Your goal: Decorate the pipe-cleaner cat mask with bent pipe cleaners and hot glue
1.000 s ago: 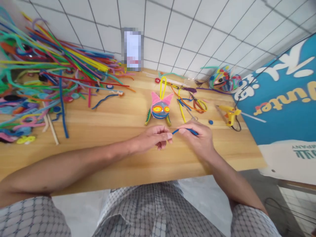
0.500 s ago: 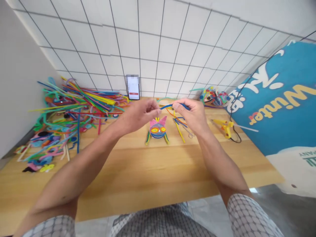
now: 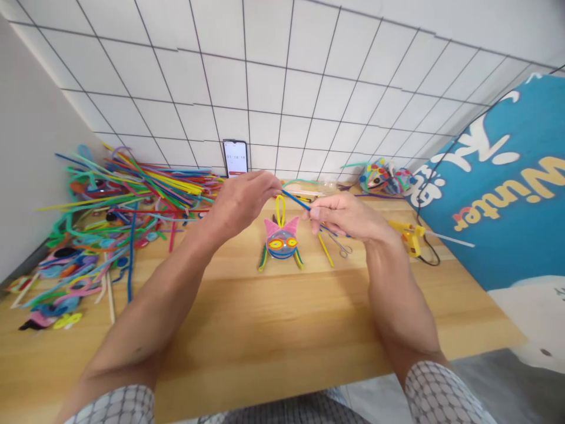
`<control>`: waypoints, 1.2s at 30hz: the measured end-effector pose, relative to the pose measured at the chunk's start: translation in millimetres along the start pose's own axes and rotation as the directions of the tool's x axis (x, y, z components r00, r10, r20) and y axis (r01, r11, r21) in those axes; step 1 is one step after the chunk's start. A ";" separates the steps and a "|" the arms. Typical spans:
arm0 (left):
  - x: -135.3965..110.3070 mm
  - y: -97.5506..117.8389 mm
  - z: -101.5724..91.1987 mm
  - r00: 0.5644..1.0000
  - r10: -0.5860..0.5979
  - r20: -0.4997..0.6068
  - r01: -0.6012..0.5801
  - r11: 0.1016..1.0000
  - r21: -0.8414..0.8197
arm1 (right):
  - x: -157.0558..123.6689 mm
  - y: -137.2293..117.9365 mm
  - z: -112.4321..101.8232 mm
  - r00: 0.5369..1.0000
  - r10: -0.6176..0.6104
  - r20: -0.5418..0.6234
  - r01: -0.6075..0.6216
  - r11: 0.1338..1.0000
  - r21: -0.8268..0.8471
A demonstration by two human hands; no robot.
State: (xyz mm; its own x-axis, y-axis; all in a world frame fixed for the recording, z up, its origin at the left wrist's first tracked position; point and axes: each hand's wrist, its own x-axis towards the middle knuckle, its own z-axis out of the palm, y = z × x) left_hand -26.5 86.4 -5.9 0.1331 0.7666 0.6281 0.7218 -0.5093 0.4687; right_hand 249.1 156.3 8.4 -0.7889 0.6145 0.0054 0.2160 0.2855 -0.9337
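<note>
Between my two hands stretches a blue pipe cleaner [image 3: 295, 199], slanting down to the right. My left hand [image 3: 248, 199] pinches its upper end with closed fingers. The lower end is gripped by my right hand [image 3: 342, 215], thumb against fingers. Just below them on the table lies a small craft figure [image 3: 283, 244] with pink pointed ears, yellow and orange eyes, a yellow loop on top and green-yellow legs. A yellow pipe cleaner [image 3: 325, 250] and scissors [image 3: 344, 248] lie under and beside my right hand, partly hidden.
A heap of coloured pipe cleaners [image 3: 163, 179] and craft scraps [image 3: 75, 277] covers the table's left side. A phone [image 3: 235, 158] leans on the tiled wall. At right are a yellow glue gun [image 3: 411, 238] and a bag of pompoms [image 3: 377, 175]. A blue printed board [image 3: 507, 194] stands beyond.
The blue pipe cleaner now slants down to the right, and my right hand has turned and lowered slightly. The view has shifted a little. More of the figure's yellow loop shows.
</note>
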 end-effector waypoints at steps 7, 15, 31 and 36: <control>-2.0 -5.2 23.8 0.999 -0.005 -0.040 0.002 0.997 -0.080 | 8.4 6.1 10.9 0.993 0.021 0.120 -0.037 0.991 0.130; -13.1 28.4 53.7 0.927 -0.317 0.199 0.363 0.630 -0.687 | 10.7 4.4 19.1 0.964 -0.021 -0.264 0.104 0.947 0.305; -23.6 56.3 67.9 0.820 -0.253 0.514 0.571 0.281 -0.772 | 4.3 4.2 24.9 0.953 -0.111 -0.282 0.183 0.952 0.245; -24.0 65.8 67.9 0.815 -0.191 0.547 0.569 0.087 -0.818 | 3.2 0.8 17.6 0.934 -0.147 -0.325 0.236 0.939 0.252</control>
State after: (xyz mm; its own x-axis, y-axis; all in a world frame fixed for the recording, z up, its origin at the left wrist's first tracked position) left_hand 64.0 61.0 -32.3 0.3422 0.9360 0.0827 -0.4164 0.0722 0.9063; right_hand 236.5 145.6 1.5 -0.5818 0.7711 0.2589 -0.1279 0.2276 -0.9653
